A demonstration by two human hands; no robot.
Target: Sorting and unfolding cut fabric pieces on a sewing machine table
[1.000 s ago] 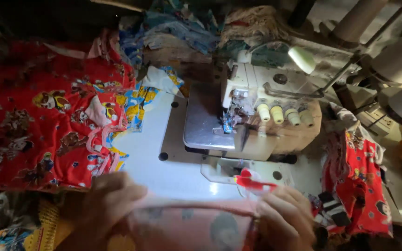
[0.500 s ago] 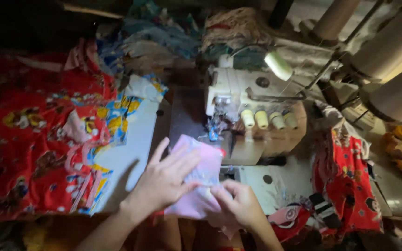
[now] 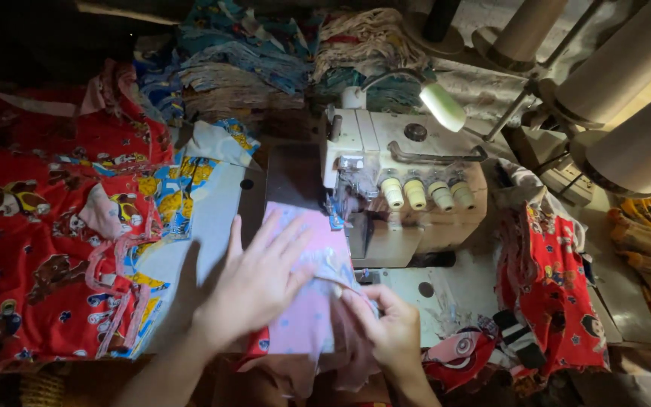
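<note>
Pink cloth point(image 3: 307, 301) lies flat under the left hand point(image 3: 258, 283), fingers spread; the right hand point(image 3: 393, 332) pinches its edge, which could pucker near the sewing machine point(image 3: 386, 181).

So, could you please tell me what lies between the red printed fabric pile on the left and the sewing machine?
In the head view, the left hand lies flat on the pink cloth there, between red fabric pile and sewing machine.

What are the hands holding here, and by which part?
The pink fabric. The left hand lies flat on top of it; the right hand pinches its right edge, beside the sewing machine.
</note>
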